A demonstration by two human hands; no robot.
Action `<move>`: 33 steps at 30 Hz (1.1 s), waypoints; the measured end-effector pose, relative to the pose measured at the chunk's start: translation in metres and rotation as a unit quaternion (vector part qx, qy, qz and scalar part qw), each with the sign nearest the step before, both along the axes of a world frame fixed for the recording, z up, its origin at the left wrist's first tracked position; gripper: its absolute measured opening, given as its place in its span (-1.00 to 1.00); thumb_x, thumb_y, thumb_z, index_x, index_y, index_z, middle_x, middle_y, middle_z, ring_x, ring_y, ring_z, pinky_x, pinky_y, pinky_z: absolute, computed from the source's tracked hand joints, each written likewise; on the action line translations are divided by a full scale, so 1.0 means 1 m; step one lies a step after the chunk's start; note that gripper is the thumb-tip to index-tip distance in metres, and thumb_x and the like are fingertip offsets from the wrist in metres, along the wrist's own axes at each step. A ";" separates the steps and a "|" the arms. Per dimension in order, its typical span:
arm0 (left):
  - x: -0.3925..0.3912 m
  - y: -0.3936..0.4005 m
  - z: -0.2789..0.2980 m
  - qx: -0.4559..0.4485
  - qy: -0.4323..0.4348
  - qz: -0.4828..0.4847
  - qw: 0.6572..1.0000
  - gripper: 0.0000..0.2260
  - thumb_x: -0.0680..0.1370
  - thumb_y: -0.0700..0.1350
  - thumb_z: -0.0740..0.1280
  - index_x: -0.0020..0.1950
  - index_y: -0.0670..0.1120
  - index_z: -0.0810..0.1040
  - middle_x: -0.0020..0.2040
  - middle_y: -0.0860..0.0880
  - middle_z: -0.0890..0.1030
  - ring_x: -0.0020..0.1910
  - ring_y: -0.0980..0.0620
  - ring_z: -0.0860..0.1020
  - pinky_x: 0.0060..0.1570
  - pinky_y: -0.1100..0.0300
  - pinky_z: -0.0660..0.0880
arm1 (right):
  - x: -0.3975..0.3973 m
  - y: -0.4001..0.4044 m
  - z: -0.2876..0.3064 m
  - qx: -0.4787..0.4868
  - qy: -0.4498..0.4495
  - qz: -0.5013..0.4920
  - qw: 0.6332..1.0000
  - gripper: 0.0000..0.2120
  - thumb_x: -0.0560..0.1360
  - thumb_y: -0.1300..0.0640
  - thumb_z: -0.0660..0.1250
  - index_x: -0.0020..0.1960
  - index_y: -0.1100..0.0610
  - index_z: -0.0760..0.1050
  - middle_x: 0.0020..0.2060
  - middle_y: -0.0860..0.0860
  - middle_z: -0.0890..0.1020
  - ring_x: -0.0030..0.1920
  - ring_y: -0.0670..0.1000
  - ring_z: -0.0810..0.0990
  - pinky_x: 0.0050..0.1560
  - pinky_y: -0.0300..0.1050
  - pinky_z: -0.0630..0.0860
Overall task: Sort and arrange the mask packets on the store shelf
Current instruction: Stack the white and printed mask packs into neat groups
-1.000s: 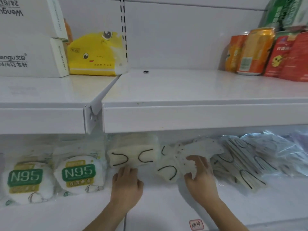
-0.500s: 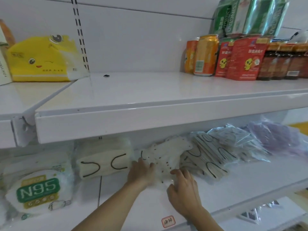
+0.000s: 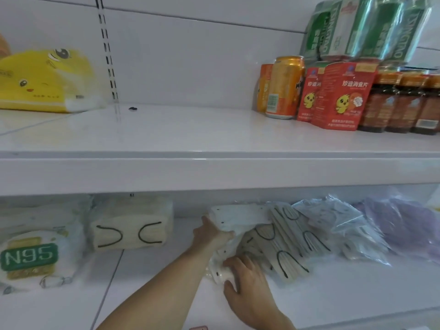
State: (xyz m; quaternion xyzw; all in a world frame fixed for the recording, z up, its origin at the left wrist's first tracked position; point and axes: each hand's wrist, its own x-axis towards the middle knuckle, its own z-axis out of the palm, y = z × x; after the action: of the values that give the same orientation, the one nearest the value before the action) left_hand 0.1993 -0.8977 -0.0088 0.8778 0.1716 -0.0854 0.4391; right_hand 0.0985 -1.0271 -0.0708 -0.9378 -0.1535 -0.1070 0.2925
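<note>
From the head camera, the left hand (image 3: pixel 210 233) reaches onto the lower shelf (image 3: pixel 333 289), its fingers curled under the edge of a white dotted mask packet (image 3: pixel 240 216) that it holds up off the pile. The right hand (image 3: pixel 247 279) lies lower, fingers slightly spread and bent over another white packet (image 3: pixel 220 273) on the shelf, pressing it. Just right lie striped mask packets (image 3: pixel 285 246), then clear-bagged ones (image 3: pixel 338 225). A beige mask stack (image 3: pixel 129 226) and N95 packs (image 3: pixel 31 256) stand to the left.

Two orange cans (image 3: pixel 283 88); two red pouches (image 3: pixel 340 96).
</note>
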 end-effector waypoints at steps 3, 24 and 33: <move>0.000 0.003 -0.002 -0.039 -0.004 0.040 0.998 -0.26 0.38 0.06 0.58 0.40 -0.19 0.32 0.26 -0.12 0.57 0.10 -0.06 0.61 -0.22 0.24 0.52 | 0.001 -0.003 -0.002 0.031 0.003 -0.004 1.000 -0.60 0.33 0.01 0.28 0.17 -0.07 0.55 0.07 -0.21 0.50 0.13 -0.05 0.51 0.13 -0.13 0.46; -0.080 0.081 0.013 -0.159 -0.077 0.121 0.977 -0.80 0.36 -0.17 0.59 -0.12 -0.19 0.63 -0.29 -0.08 0.64 -0.41 -0.05 0.56 -0.49 0.22 0.42 | -0.011 -0.003 0.017 0.108 0.101 -0.028 0.989 -0.72 0.54 0.11 0.28 0.24 -0.05 0.51 0.10 -0.15 0.62 0.11 -0.07 0.58 0.09 -0.12 0.51; -0.090 0.081 0.018 -0.163 -0.072 0.061 0.982 -0.90 0.41 -0.22 0.52 -0.14 -0.14 0.63 -0.32 -0.06 0.65 -0.47 0.01 0.53 -0.46 0.21 0.40 | 0.012 0.001 0.048 0.703 0.305 -0.130 0.629 -0.45 0.65 -0.17 0.12 0.26 0.28 0.54 0.08 0.27 0.69 -0.03 0.26 0.71 -0.01 0.15 0.61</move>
State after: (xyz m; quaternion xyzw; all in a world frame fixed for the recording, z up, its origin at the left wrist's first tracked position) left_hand 0.1094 -0.8165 0.0089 0.7863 0.1763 -0.0219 0.5917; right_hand 0.1103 -1.0265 -0.0230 -0.4369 0.1892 0.0725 0.8764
